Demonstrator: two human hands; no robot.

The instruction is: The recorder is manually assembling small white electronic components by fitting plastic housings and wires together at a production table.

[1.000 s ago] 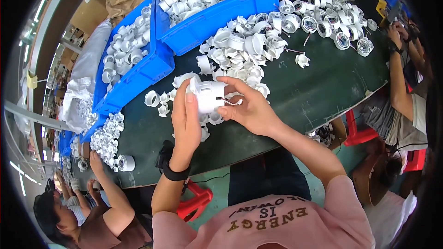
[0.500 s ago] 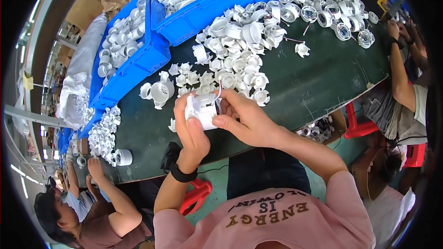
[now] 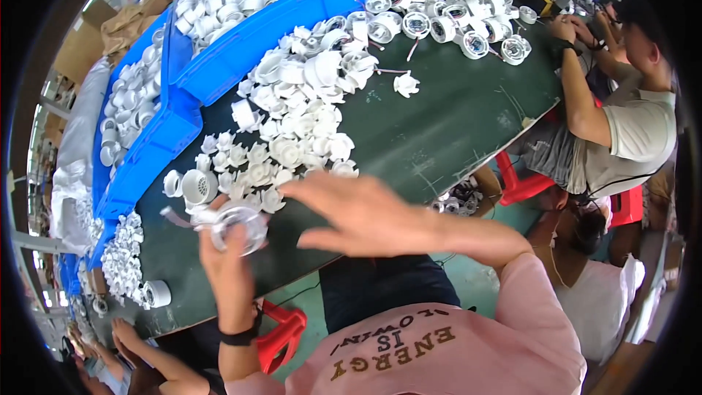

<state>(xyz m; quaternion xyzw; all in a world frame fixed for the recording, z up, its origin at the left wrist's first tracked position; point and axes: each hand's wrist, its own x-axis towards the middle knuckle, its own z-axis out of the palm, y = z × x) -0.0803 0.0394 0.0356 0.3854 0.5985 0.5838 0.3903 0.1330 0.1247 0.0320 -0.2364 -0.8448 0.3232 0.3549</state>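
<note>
My left hand (image 3: 228,263) grips a round white housing with a clear, ring-shaped face (image 3: 245,228), blurred by motion, above the near part of the table. A white and reddish strip, probably its wires, trails off to the left. My right hand (image 3: 351,216) is apart from it, with fingers stretched out and nothing in them. Just beyond both hands lies a heap of white claw-shaped plastic parts (image 3: 298,148). Beside the left hand, a white cup with a perforated end (image 3: 199,187) lies on the dark green table (image 3: 446,121).
Blue bins (image 3: 267,25) full of white rings and caps stand at the back left. Wired round units (image 3: 475,44) are heaped at the far right. Small white parts (image 3: 123,256) lie at the left. A co-worker (image 3: 629,117) sits at the right; a red stool (image 3: 281,336) stands below.
The view has shifted, so the table appears further left. Both hands held the housing before; now my right hand has let go and opened, and the left has turned the clear face into view.
</note>
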